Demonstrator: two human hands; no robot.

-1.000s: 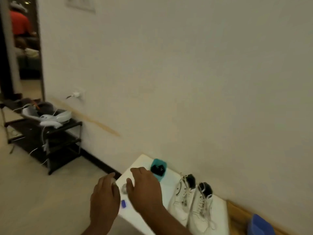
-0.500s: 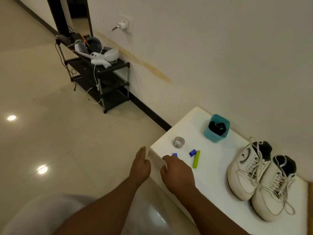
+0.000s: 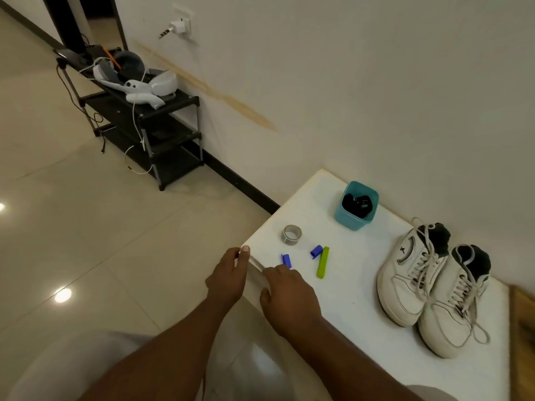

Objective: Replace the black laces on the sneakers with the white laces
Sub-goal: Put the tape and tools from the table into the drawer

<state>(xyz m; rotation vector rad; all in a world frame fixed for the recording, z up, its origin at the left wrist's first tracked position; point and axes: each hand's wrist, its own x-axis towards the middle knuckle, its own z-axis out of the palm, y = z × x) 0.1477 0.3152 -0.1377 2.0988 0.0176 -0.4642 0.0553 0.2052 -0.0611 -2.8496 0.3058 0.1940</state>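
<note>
White worktop (image 3: 362, 285) stands against the wall. The left hand (image 3: 227, 280) rests at its near left corner, fingers (image 3: 245, 253) straight, tips touching the edge. The right hand (image 3: 289, 296) lies palm down on the surface just beside it, fingers loosely bent, gripping nothing. Just beyond the right fingertips lies a small blue piece (image 3: 286, 260); further out, a second blue piece (image 3: 316, 251) touches a green stick (image 3: 322, 262). A tape roll (image 3: 291, 234) sits beyond the gap between the two hands. Well to the right of the fingers, two white sneakers (image 3: 431, 287) stand side by side, laced with pale laces (image 3: 425, 264). A teal cup (image 3: 356, 205) holding dark coiled items, possibly the black laces (image 3: 357, 204), stands beyond the fingers, near the wall. A black shelf rack (image 3: 144, 123) stands far left on the floor.
</note>
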